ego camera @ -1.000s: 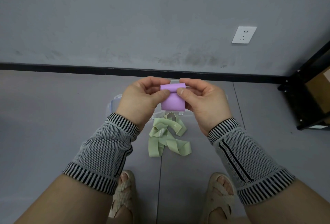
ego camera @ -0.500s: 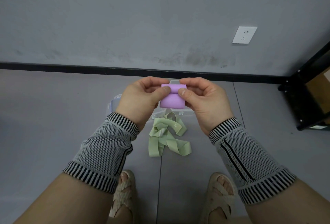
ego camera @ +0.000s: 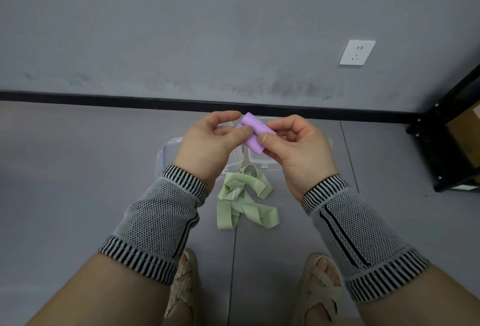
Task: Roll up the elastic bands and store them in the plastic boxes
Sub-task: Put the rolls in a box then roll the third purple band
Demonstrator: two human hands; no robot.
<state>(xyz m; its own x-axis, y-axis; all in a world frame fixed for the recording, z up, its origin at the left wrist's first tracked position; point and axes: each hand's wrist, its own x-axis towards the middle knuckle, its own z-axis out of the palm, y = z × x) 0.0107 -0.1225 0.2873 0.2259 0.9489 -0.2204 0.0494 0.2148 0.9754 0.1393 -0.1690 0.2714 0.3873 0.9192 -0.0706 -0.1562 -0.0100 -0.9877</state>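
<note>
Currently both hands pinch the rolled purple elastic band [ego camera: 253, 132], left hand [ego camera: 210, 144] and right hand [ego camera: 298, 151], above the clear plastic boxes [ego camera: 262, 162]; soft, springy, likely to unroll, so pinch across its loose end.

Bare storeroom: gray wall [ego camera: 181, 27], shelving [ego camera: 446, 144]

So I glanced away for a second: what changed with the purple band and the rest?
The purple band, level a second ago, now tilts, its far end up to the left. Both the left hand and the right hand still pinch it. The green band and plastic boxes stayed put.
</note>
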